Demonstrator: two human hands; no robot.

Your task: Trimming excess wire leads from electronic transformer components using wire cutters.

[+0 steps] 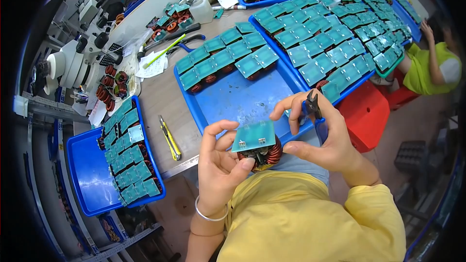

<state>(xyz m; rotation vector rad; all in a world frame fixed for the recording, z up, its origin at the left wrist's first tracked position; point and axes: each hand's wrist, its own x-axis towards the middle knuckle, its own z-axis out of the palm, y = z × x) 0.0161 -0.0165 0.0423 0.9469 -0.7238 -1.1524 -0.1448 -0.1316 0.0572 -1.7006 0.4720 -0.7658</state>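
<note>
Just in front of my yellow top, my left hand (213, 167) is closed round the side of a copper-wound toroidal coil (275, 154). A flat green board (253, 135) sits on top of the coil, with two small metal terminals along its near edge. In my right hand (335, 143) is a pair of wire cutters (313, 106), dark jaws pointing up and a blue handle lying in the palm. The right thumb is beside the coil's right side; whether it touches cannot be made out. The right fingertips curl above the board's far right corner.
A blue tray (191, 106) holding rows of board-topped coils lies ahead, with fuller trays to its right. Another blue tray (80, 172) stands at left. A yellow utility knife (170, 138) rests near the table edge. A person in a yellow-green top (429, 70) sits at far right, near a red stool (364, 116).
</note>
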